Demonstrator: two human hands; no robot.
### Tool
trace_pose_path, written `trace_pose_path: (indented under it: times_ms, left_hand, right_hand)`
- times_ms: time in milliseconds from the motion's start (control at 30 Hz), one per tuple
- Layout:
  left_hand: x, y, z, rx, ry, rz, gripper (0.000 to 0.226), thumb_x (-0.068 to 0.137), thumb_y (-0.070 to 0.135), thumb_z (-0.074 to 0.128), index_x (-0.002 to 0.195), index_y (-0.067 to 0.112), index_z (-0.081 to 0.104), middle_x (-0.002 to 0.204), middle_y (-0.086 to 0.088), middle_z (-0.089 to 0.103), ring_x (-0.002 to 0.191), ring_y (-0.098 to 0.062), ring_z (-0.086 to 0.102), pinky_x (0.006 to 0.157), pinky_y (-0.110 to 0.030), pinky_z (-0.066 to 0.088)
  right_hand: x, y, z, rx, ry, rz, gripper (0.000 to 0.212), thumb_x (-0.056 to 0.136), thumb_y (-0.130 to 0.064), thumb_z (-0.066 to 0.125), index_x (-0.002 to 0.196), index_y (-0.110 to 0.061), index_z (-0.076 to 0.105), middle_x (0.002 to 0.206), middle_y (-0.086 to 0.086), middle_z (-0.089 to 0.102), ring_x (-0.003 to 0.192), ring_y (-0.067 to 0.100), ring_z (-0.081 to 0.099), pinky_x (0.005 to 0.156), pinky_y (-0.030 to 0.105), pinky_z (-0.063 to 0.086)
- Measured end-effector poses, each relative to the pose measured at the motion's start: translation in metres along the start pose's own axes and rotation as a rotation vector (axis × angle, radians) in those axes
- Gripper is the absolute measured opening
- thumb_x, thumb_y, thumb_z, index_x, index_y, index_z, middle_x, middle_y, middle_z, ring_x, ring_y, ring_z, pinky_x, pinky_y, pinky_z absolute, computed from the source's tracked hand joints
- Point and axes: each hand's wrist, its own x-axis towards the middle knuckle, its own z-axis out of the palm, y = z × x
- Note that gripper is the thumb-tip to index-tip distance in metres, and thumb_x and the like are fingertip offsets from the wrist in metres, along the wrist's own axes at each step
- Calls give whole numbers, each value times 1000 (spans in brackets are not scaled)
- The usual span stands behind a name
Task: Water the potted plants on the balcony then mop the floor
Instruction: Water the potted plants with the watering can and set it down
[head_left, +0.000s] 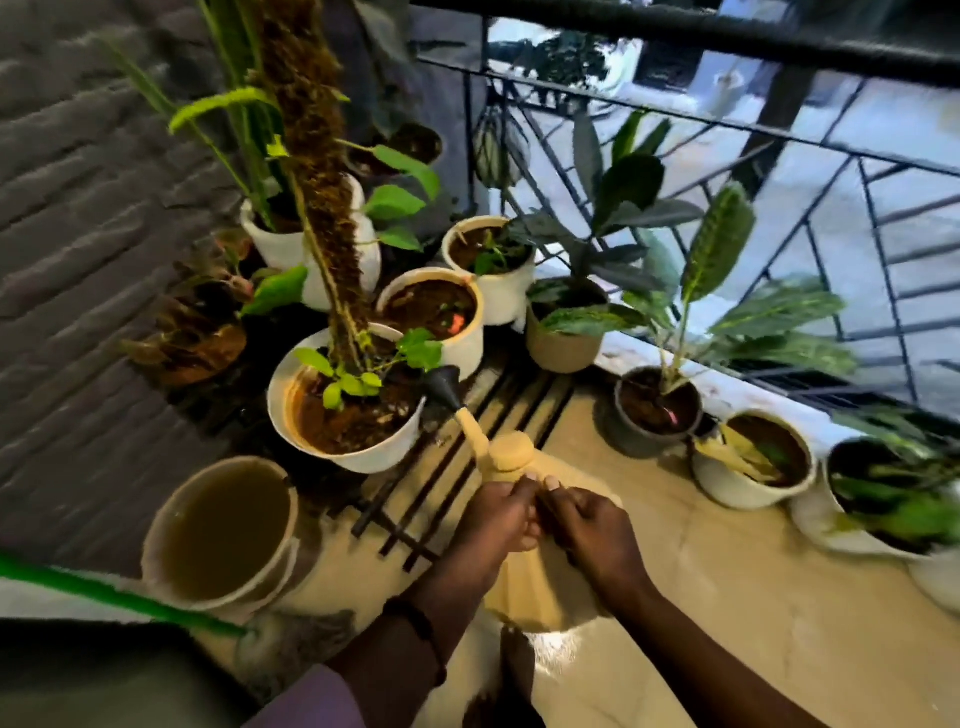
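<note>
1. Your left hand (498, 514) and right hand (587, 530) are nearest the lens, both on the cream watering can (540, 582), thumbs meeting at its top just behind the round cap (511, 452).
2. Your left fingers (522, 538) are curled shut around the can's upper part, and your right fingers (558, 506) are likewise wrapped closed on it; the exact part each one clasps is hidden under the hands.
3. The can hangs above the pale floor (727, 597), its spout slanting up and left to a black rose head (444, 387).
4. That rose head sits at the right rim of the big white pot (343, 447), which holds brown soil, small green leaves and a tall moss pole (311, 156).
5. Left of the can, a white bucket (218, 530) of murky water stands on the floor, with a green handle (119, 597) crossing the frame below it.
6. Under the can's spout, a dark slatted rack (467, 441) carries the big white pot and more white pots (447, 312) behind it.
7. Right of the can, a grey pot (654, 415) and two pale pots (753, 462) line the foot of the black railing (779, 130).
8. Far left of the can, a grey ridged wall (78, 208) rises behind the plants.
</note>
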Motion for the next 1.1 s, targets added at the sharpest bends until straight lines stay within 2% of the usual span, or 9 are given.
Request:
trace_pose_path:
  times_ms: [200, 367, 500, 633, 733, 833, 900, 1033, 1100]
  left_hand:
    - [-31, -22, 41, 47, -163, -85, 26, 97, 37, 60, 83, 15, 58, 87, -14, 65, 63, -18, 67, 49, -23, 55]
    - [-49, -48, 77, 82, -253, -136, 38, 91, 38, 68, 112, 8, 65, 105, -16, 72, 93, -28, 72, 74, -34, 62]
    - [-67, -64, 108, 77, -326, -165, 43, 89, 31, 72, 122, 5, 62, 97, -11, 71, 78, -18, 68, 59, -25, 58]
    - [-76, -81, 137, 151, -353, -191, 41, 89, 24, 71, 122, 3, 61, 111, -18, 71, 85, -23, 70, 64, -29, 59]
    - [-78, -93, 159, 234, -369, -217, 41, 88, 19, 69, 123, 2, 59, 108, -18, 70, 93, -30, 70, 76, -37, 60]
    - [-85, -107, 187, 311, -353, -248, 44, 87, 19, 69, 126, 3, 56, 105, -16, 68, 85, -28, 67, 63, -32, 58]
    - [-91, -117, 202, 352, -347, -250, 44, 88, 20, 68, 127, 4, 56, 102, -15, 66, 81, -26, 67, 51, -27, 53]
    - [-106, -146, 243, 394, -371, -267, 44, 91, 18, 64, 131, 5, 51, 113, -20, 67, 97, -34, 68, 54, -31, 55]
    - [-122, -165, 273, 457, -400, -280, 40, 92, 18, 63, 128, 4, 52, 107, -19, 66, 92, -32, 67, 53, -30, 54]
  right_hand:
    - [-49, 27, -36, -48, 73, 72, 54, 90, -60, 48, 72, -15, 71, 67, 3, 71, 60, 12, 63, 58, 31, 48]
    - [-93, 54, -57, -74, 210, 148, 49, 98, -49, 46, 75, -13, 71, 67, 3, 69, 64, 17, 64, 64, 40, 52]
    - [-123, 73, -72, -38, 306, 223, 47, 100, -48, 42, 75, -20, 71, 65, -1, 69, 57, 5, 60, 57, 32, 48]
    - [-150, 89, -88, 39, 329, 262, 47, 99, -53, 40, 76, -26, 71, 68, -8, 71, 54, -1, 59, 52, 18, 43]
    - [-168, 102, -106, 119, 227, 338, 47, 97, -58, 40, 77, -24, 66, 69, -5, 69, 58, 1, 59, 59, 25, 48]
    - [-194, 124, -132, 238, 55, 379, 45, 96, -55, 46, 81, -16, 60, 69, -4, 65, 65, 9, 61, 67, 27, 50]
    - [-209, 137, -146, 326, -27, 378, 41, 95, -48, 54, 87, -8, 61, 76, -2, 66, 73, 10, 63, 69, 20, 49]
    - [-240, 167, -179, 377, -119, 440, 26, 93, -32, 64, 102, -7, 68, 88, -3, 69, 81, 6, 63, 67, 15, 47]
    - [-260, 186, -203, 311, -134, 479, 24, 91, -31, 66, 107, -13, 69, 87, -5, 67, 77, 6, 59, 62, 18, 44]
